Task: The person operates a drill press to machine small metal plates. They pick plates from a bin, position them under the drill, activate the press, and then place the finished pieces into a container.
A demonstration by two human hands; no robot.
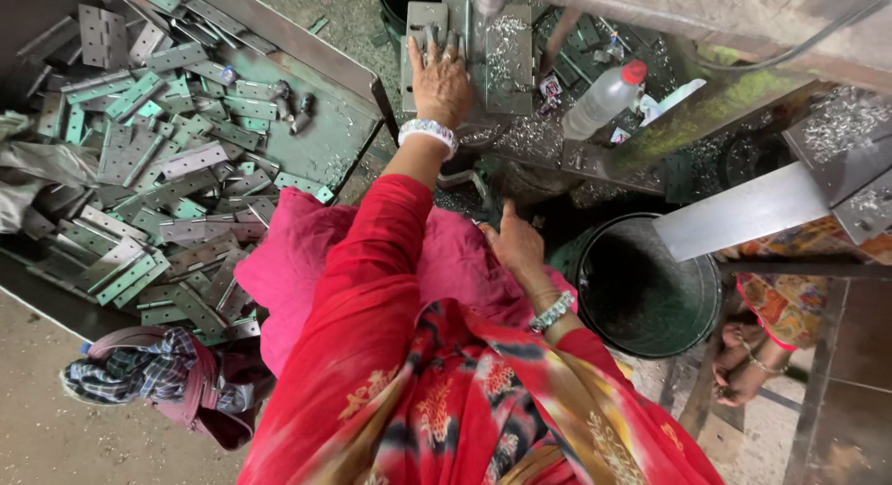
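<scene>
My left hand [440,81] lay flat, fingers spread on the far metal block [465,53], my right hand [517,246] rested near on pink cloth [288,271], fingers loosely curled, holding nothing, hinge tray [344,137] left.

Soft, even daylight — faint shadows, little glare; sharp throughout, with wide-angle bending at the edges.

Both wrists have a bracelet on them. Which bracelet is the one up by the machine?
The white beaded bracelet on the left hand, which rests on the metal machine. The silvery bracelet sits on the right hand, low by the lap.
</scene>
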